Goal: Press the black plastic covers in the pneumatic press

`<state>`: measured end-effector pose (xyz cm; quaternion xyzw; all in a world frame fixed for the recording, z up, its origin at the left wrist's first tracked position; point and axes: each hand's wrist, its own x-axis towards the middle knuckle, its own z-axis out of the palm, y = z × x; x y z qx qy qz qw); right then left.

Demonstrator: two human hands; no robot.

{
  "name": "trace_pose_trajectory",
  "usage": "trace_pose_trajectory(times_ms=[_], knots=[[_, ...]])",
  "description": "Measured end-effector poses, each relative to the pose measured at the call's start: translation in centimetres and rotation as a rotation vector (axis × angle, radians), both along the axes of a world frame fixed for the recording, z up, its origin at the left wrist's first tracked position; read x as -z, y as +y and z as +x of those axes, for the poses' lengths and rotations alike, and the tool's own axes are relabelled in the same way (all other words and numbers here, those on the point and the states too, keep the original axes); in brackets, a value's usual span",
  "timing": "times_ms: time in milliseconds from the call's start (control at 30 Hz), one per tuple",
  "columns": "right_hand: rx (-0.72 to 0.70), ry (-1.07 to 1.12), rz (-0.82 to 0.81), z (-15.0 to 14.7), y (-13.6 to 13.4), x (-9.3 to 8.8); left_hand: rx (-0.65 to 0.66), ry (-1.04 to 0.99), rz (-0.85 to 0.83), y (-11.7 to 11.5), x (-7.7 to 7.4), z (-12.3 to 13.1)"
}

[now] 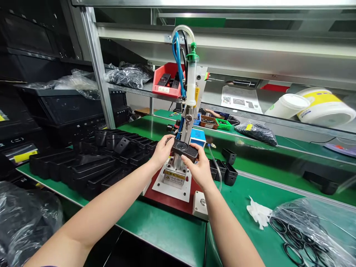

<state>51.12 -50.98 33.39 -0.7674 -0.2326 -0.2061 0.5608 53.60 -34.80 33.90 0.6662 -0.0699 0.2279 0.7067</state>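
A black ribbed part (182, 149) with a round recess in its top sits between both hands, right over the steel post (175, 165) of a small bench machine. Whether it rests on that post, the picture doesn't show. The left hand (163, 152) has a closed grip on the part's left end, fingers curled over the top. The right hand (198, 167) has a closed grip on its near right edge, with the fingers across the front.

The post stands on a white plate (171, 187) with a yellow warning label (174, 177), and the plate lies on a red mat (169, 194). Behind the part rise a clear syringe (191, 83) with a green cap and blue tubes (177, 59), and a small blue box (198, 137) sits just beside it.

On the green tabletop (169, 230), rows of black trays (83, 172) fill the left side. A few black pieces (229, 172) stand to the right, near white gloves (258, 212) and a plastic bag of black rubber rings (306, 233). A red bin (167, 79) sits on the shelf (130, 89) above.
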Motion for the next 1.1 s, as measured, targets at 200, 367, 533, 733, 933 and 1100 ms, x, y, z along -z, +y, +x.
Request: trace_pose_trajectory(times_ms=[200, 367, 533, 733, 933, 1100], knots=[[-0.027, 0.072, -0.034, 0.2, -0.2, 0.4, 0.0, 0.029, 0.042, 0.2, 0.6, 0.1], [-0.013, -0.026, 0.004, 0.6, 0.1, 1.5, -0.055, -0.01, 0.091, 0.3, 1.4, 0.5], [-0.017, 0.01, -0.068, -0.8, -0.8, 2.1, -0.065, -0.024, 0.125, 0.7, 2.3, -0.6], [0.616, 0.157, -0.331, -5.0, -11.7, 5.8, -0.396, -0.304, 0.476, 4.2, 8.8, -6.7], [1.081, 0.504, -0.613, -9.8, -25.9, 9.6, -0.578, -0.525, 0.759, 7.0, 14.7, -9.8], [1.129, 0.59, -0.883, -9.2, -28.2, 11.6, -0.606, -0.557, 0.829, 6.9, 14.9, -9.3]])
